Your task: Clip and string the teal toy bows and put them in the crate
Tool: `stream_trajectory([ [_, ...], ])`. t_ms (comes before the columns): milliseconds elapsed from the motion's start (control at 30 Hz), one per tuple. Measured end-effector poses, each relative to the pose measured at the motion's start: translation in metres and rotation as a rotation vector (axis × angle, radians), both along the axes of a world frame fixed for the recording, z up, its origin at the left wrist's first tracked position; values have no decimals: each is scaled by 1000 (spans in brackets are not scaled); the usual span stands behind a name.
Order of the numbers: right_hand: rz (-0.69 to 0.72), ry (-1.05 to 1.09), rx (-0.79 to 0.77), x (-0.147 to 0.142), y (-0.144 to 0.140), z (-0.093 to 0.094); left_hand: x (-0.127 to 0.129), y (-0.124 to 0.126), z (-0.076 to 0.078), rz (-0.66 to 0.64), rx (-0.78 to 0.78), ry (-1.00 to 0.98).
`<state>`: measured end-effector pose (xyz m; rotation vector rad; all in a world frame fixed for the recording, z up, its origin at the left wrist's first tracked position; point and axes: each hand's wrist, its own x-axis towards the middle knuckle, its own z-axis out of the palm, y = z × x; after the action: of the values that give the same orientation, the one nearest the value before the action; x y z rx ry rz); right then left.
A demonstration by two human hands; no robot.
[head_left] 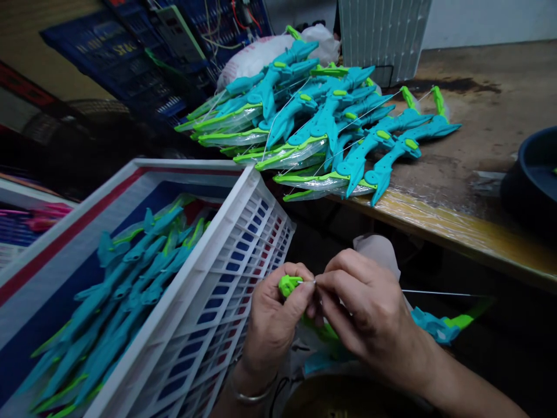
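My left hand (278,319) is closed around the bright green limb tip of a teal and green toy bow (435,325). Thumb and fingers of my right hand (369,313) pinch the bow's white string (435,292) close to that tip, and the two hands touch or nearly touch. From there the string runs off to the right, towards the bow's other green end. Much of the bow's body is hidden beneath my hands, and I cannot make out how the string sits at the tip.
Several strung toy bows (313,116) are piled on the wooden table (470,128). Unstrung-looking teal bow parts (143,278) lie in a white plastic crate (230,215) at left. A dark round tub (533,180) stands at the right, a blue crate (100,55) at the back left.
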<state>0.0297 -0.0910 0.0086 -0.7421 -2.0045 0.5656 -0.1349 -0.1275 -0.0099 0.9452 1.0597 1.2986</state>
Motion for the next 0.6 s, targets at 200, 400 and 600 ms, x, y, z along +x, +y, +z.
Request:
stream_trajectory([
  [200,-154,65,164,-12,1,-14,3,3,-1,69,25,64],
  [400,-195,175,78,-10,-6,-18,9,4,2,55,31,-45],
  [600,-35,157,25,-9,-6,-12,8,8,0,34,-33,-135],
])
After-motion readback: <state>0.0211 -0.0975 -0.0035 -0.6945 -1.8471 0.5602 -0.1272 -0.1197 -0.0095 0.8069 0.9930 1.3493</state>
